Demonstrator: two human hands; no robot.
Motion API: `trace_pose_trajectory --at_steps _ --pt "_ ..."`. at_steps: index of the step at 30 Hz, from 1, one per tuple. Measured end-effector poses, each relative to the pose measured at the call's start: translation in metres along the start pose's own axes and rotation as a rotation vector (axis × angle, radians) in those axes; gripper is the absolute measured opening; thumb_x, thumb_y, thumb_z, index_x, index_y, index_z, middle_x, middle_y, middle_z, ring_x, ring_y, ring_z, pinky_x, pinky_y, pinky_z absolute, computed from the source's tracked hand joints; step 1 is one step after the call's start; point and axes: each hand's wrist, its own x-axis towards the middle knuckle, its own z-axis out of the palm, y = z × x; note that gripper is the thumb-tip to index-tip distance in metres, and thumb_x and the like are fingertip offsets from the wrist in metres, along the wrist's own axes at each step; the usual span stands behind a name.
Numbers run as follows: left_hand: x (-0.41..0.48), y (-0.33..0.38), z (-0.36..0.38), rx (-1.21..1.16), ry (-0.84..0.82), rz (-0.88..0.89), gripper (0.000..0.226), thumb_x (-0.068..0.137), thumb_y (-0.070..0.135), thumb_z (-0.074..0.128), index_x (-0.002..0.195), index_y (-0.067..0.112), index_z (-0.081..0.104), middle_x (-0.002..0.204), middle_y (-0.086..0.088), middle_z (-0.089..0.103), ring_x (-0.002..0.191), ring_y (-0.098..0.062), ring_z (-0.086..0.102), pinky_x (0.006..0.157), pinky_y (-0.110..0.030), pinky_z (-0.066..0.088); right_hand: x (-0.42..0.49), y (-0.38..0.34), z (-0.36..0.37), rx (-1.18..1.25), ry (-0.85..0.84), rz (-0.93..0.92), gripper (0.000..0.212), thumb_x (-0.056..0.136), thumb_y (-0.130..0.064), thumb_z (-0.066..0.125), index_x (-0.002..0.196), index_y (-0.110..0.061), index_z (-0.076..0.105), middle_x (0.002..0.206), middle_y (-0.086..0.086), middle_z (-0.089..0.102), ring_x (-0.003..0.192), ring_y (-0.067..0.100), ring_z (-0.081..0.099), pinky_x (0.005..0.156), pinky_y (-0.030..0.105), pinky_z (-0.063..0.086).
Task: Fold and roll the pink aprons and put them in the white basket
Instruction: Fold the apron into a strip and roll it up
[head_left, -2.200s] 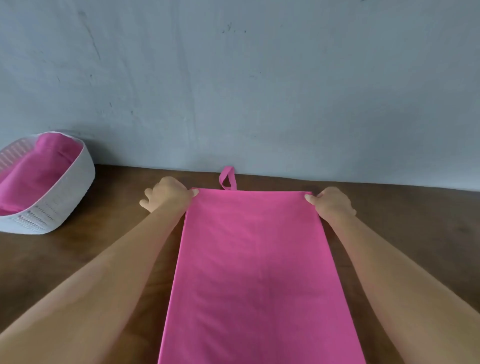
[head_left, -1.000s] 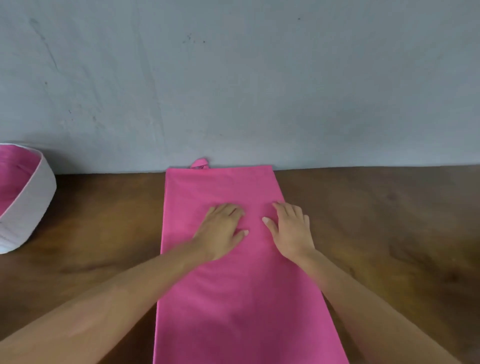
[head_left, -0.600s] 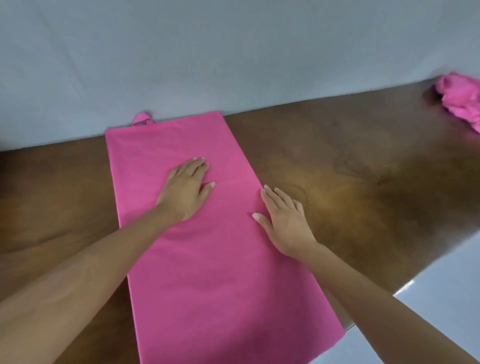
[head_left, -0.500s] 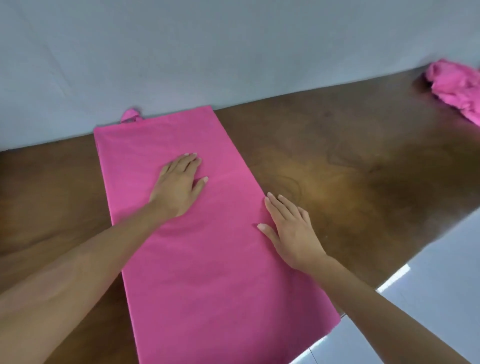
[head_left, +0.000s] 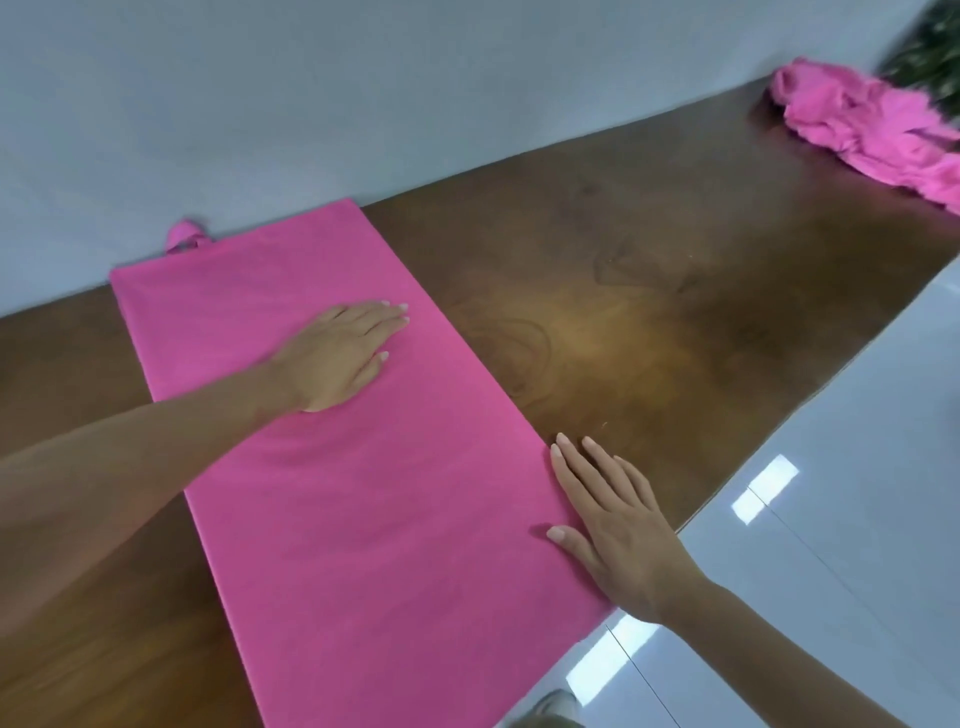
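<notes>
One folded pink apron (head_left: 332, 467) lies flat as a long panel on the wooden table (head_left: 649, 322), its far end against the wall and its near end overhanging the table edge. One strap loop (head_left: 184, 241) protrudes at the far left corner. The left hand (head_left: 332, 358) rests palm down on the far half, fingers straight and released, grasping nothing; judged to be pinning the cloth so it cannot slide. The right hand (head_left: 618, 535) lies flat along the right edge near the near corner, thumb on the fabric, fingers extended, nothing gripped; judged to be smoothing or squaring that edge before rolling. One crumpled pink heap (head_left: 872, 135) sits far right; the number of aprons in it cannot be told. The white basket is not in view.
</notes>
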Motion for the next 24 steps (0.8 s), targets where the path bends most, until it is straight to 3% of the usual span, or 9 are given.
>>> trace_pose_trajectory --at_steps 5,9,11,12,14,17,21,24 --pt "0.042 0.019 -0.009 -0.097 0.019 0.128 0.047 0.106 0.038 0.044 0.148 0.019 0.049 0.154 0.001 0.047 0.137 -0.023 0.042 0.113 -0.045 0.037 0.0 -0.001 0.002 0.01 0.022 0.015 0.076 0.102 -0.07 0.012 0.161 -0.026 -0.005 0.169 -0.011 -0.006 0.155 0.014 -0.011 0.125 0.042 0.003" --pt "0.071 0.022 -0.022 -0.063 -0.019 0.222 0.038 0.1 0.038 0.06 0.133 0.019 0.06 0.128 -0.001 0.062 0.118 -0.023 0.051 0.102 -0.041 0.04 -0.001 -0.005 0.007 -0.029 0.034 0.076 0.075 0.1 -0.072 0.005 0.161 -0.03 -0.009 0.169 -0.008 -0.011 0.154 0.018 -0.015 0.125 0.045 0.001" --pt "0.081 0.022 -0.03 0.008 -0.046 0.233 0.036 0.096 0.041 0.065 0.126 0.021 0.062 0.117 0.0 0.06 0.109 -0.021 0.05 0.094 -0.039 0.04 -0.002 -0.009 0.01 0.013 0.068 0.13 0.075 0.099 -0.073 0.007 0.162 -0.031 0.003 0.17 -0.005 -0.004 0.155 0.018 -0.01 0.125 0.046 0.006" --pt "0.085 0.023 -0.034 0.04 -0.072 0.221 0.034 0.095 0.042 0.066 0.123 0.022 0.062 0.114 0.001 0.057 0.106 -0.021 0.049 0.092 -0.039 0.04 -0.002 -0.012 0.013 0.066 0.1 0.163 0.075 0.099 -0.074 0.011 0.16 -0.031 0.016 0.17 -0.004 0.002 0.156 0.018 -0.005 0.125 0.046 0.009" --pt "0.09 0.027 -0.041 0.063 -0.15 0.171 0.029 0.095 0.042 0.066 0.114 0.021 0.061 0.108 0.002 0.051 0.102 -0.02 0.048 0.087 -0.038 0.043 -0.006 -0.017 0.017 0.217 0.186 0.249 0.063 0.097 -0.076 0.022 0.137 -0.031 0.041 0.167 -0.003 0.017 0.155 0.016 0.005 0.124 0.044 0.012" --pt "0.088 0.034 -0.045 0.031 -0.229 0.068 0.026 0.097 0.04 0.063 0.109 0.017 0.056 0.107 0.001 0.046 0.095 -0.022 0.053 0.077 -0.038 0.047 -0.013 -0.019 0.018 0.33 0.23 0.352 0.047 0.093 -0.078 0.024 0.105 -0.036 0.042 0.163 -0.002 0.026 0.153 0.019 0.012 0.121 0.048 0.013" --pt "0.074 0.042 -0.047 0.012 -0.217 -0.07 0.028 0.099 0.038 0.062 0.112 0.015 0.053 0.108 -0.004 0.049 0.091 -0.025 0.054 0.077 -0.038 0.046 -0.036 -0.014 0.018 0.303 0.233 0.385 0.054 0.094 -0.074 0.02 0.099 -0.032 0.053 0.159 -0.003 0.035 0.15 0.021 0.019 0.12 0.051 0.02" --pt "0.062 0.046 -0.051 -0.022 -0.179 -0.175 0.029 0.098 0.039 0.061 0.109 0.014 0.051 0.107 -0.008 0.052 0.089 -0.027 0.054 0.078 -0.04 0.047 -0.061 -0.012 0.02 0.32 0.265 0.397 0.046 0.097 -0.069 0.032 0.09 -0.03 0.055 0.156 -0.004 0.04 0.147 0.021 0.023 0.117 0.051 0.023"
